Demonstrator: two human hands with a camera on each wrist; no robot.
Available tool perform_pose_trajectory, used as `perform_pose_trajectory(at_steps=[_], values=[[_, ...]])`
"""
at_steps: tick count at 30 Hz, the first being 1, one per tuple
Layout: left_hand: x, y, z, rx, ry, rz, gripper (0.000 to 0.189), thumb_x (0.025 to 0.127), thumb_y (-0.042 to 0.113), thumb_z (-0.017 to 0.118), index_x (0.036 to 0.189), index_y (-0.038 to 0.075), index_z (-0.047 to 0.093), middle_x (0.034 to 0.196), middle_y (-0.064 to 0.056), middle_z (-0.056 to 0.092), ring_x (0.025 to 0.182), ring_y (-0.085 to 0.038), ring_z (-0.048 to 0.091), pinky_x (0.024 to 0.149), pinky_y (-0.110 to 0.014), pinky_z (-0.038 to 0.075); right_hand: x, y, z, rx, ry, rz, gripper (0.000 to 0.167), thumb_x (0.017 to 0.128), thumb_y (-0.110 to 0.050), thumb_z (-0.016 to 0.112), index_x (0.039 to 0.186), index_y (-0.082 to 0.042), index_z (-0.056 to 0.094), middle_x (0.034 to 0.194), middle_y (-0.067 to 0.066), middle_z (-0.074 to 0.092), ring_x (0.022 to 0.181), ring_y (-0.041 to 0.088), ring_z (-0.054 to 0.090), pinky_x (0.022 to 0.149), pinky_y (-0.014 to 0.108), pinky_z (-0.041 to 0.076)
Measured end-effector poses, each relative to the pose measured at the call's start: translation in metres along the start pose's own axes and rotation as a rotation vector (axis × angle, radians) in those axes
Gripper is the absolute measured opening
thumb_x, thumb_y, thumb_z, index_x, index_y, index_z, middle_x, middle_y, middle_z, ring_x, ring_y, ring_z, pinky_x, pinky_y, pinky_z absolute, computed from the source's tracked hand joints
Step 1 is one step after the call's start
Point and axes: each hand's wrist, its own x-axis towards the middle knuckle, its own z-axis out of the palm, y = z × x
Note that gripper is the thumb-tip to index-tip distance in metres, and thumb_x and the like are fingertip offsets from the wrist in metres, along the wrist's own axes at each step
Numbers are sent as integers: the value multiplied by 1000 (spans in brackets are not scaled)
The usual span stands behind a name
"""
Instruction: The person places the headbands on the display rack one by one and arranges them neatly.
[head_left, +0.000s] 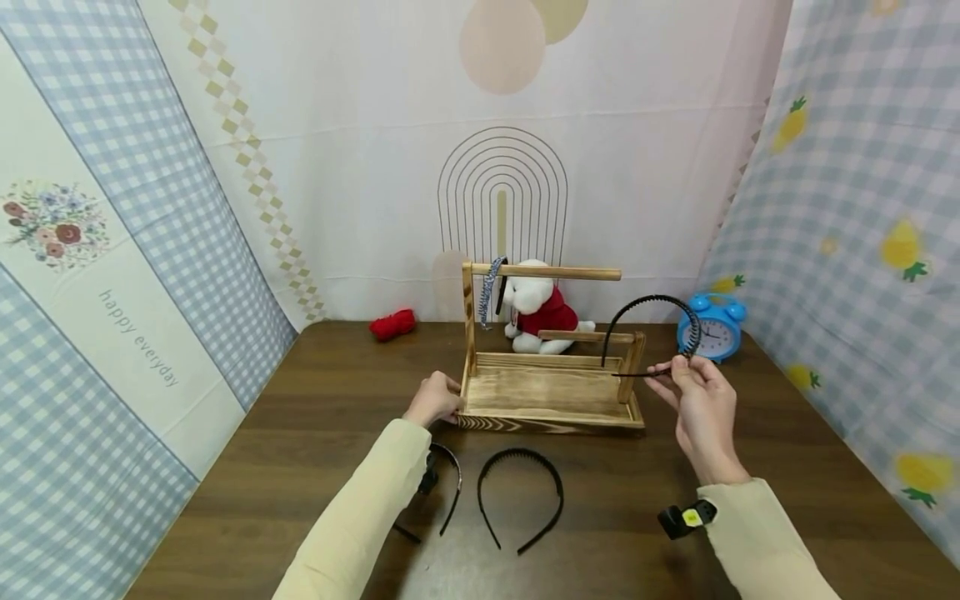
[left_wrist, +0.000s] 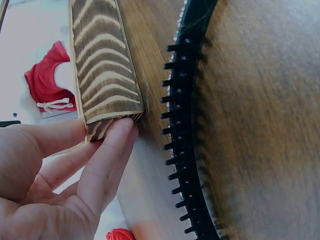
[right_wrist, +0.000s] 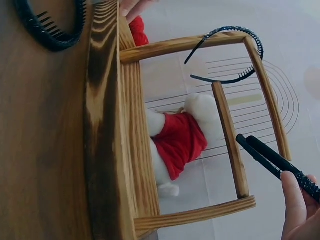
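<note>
A wooden two-rod rack [head_left: 551, 424] with a tray base stands on the table. My left hand [head_left: 435, 398] grips the tray's front left corner, fingers and thumb pinching its end [left_wrist: 110, 107]. On the left part of the upper rod [head_left: 570, 272] hangs a patterned headband [head_left: 491, 292]. My right hand [head_left: 705, 408] pinches a black toothed headband [head_left: 652, 298] by one side, near the rack's right end. Its tips point left, close to the lower rod [right_wrist: 232, 145]; in the right wrist view I cannot tell whether they touch.
Two more headbands lie in front of the rack, one dark [head_left: 558, 492], one beaded [head_left: 458, 479] and partly behind my left sleeve. A white plush toy [head_left: 551, 315] in red sits behind the rack. A blue alarm clock [head_left: 712, 333] stands right; a red bundle [head_left: 392, 325] lies back left.
</note>
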Motion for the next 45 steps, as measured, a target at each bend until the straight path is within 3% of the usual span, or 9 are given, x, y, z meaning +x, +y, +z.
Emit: perform_pose_trajectory(at_steps=[7,20,27,39,45], values=[[-2,0,0,-10,-7,-1,36,88,-2,63,122,-10,63,102,-27,70,60,-26,71,58,-32,63,10,0,11,44,52,14,25,93,-20,63,100,2,55,88,10,64,85,21,68,81,33,61],[-3,1,2,-23,-1,-13,36,88,-3,63,123,-10,63,109,-28,68,55,-20,67,56,-30,62,25,6,25,2,134,-44,19,95,-16,60,99,2,55,88,9,62,84,20,66,75,29,63],[-2,1,1,-35,0,-12,35,88,-2,64,122,-10,63,109,-29,67,61,-25,70,58,-31,63,33,9,34,-1,129,-80,14,96,-15,59,92,-2,55,89,10,62,83,21,66,74,29,63],[-3,1,1,-19,0,-16,35,88,-2,64,122,-10,63,109,-28,68,58,-23,69,57,-30,62,38,13,48,-6,112,-113,17,97,-14,57,96,3,55,86,9,64,82,19,68,74,27,63],[-3,2,1,-16,3,-19,34,88,-2,64,121,-9,64,107,-27,68,59,-23,69,57,-30,63,42,13,53,-55,114,-132,15,97,-16,57,96,-1,57,86,9,64,83,20,67,74,24,62]])
